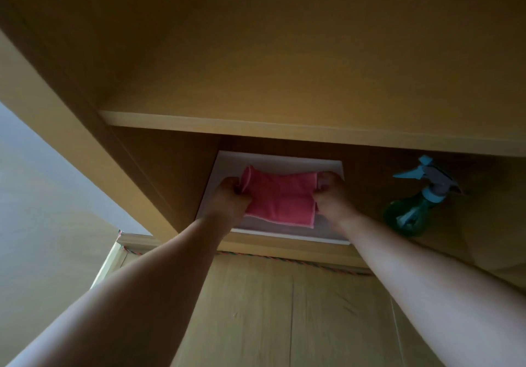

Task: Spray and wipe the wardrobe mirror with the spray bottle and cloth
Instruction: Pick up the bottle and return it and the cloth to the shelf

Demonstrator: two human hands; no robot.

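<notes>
Gripping the folded pink cloth (280,198) at its left edge, left hand (229,196); pinching its right edge, right hand (330,196). Over a white tray (225,167) on the wooden shelf (370,184). Rightward, well apart, green plastic spray bottle with blue trigger head (415,201).

A big wooden cupboard (256,53) fills most of the view, and it looks dim and brown inside. A wooden shelf (284,129) runs across it. Below are pale wooden doors (256,309). A plain grey wall (34,181) shows on the left.
</notes>
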